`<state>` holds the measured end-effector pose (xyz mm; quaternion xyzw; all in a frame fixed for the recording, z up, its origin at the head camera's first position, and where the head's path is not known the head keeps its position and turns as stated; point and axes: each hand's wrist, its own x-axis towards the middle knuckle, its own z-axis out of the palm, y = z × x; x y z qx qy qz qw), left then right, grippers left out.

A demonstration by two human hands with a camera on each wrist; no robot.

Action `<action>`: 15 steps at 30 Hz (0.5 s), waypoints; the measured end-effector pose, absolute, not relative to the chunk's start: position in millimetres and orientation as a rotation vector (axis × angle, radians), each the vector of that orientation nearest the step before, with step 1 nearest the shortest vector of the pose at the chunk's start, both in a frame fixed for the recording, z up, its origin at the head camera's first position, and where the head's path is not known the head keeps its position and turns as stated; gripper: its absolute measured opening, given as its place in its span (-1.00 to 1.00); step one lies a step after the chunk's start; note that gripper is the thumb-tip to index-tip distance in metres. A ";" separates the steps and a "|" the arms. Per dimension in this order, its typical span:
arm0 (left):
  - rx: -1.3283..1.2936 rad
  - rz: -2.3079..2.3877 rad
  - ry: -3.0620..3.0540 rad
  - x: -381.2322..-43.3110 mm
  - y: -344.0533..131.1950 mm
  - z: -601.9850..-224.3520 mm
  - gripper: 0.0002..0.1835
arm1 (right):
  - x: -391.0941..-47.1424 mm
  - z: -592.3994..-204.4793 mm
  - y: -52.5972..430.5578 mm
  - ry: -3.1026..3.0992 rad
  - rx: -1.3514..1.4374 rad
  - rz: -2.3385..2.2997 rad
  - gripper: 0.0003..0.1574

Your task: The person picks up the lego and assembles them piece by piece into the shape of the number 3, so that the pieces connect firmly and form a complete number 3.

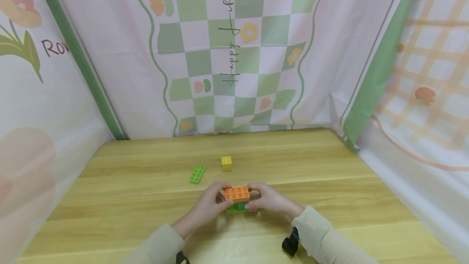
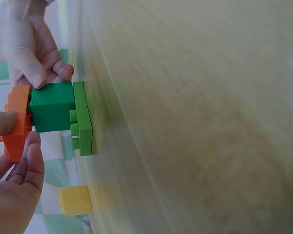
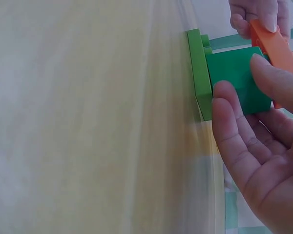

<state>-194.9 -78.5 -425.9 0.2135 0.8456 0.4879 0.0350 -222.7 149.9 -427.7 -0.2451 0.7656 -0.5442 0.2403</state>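
Observation:
My left hand [image 1: 208, 207] pinches the left end of an orange building brick [image 1: 237, 193], thumb in front and fingers behind. Below this brick is a dark green block [image 2: 52, 107], its studs partly showing in a slim gap under the orange one. The block stands at one end of a light green plate [image 2: 83, 119], whose other studs are exposed. My right hand [image 1: 266, 199] grips the dark green block [image 3: 237, 80] at the right side, with its thumb by the edge near the orange brick. The plate appears to rest on the table.
Farther back on the wooden table [image 1: 293, 154] stands a yellow brick [image 1: 226, 163]. A second light green plate [image 1: 197, 174] lies left of it, studs up. Printed curtains [image 1: 278, 72] enclose the back and sides of the table.

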 end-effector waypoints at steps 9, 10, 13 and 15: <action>0.663 1.494 2.603 -195.3 -77.1 -425.8 -0.56 | -223.3 -428.2 150.1 2.098 -0.677 -1.487 -0.49; 0.661 1.496 2.600 -195.4 -76.8 -425.7 -0.57 | -223.2 -428.2 150.1 2.098 -0.676 -1.487 -0.49; 0.661 1.501 2.593 -195.8 -76.1 -426.1 -0.59 | -223.0 -427.9 150.0 2.094 -0.673 -1.492 -0.49; 0.673 1.504 2.593 -195.8 -75.8 -426.6 -0.58 | -222.8 -427.5 149.6 2.089 -0.669 -1.497 -0.49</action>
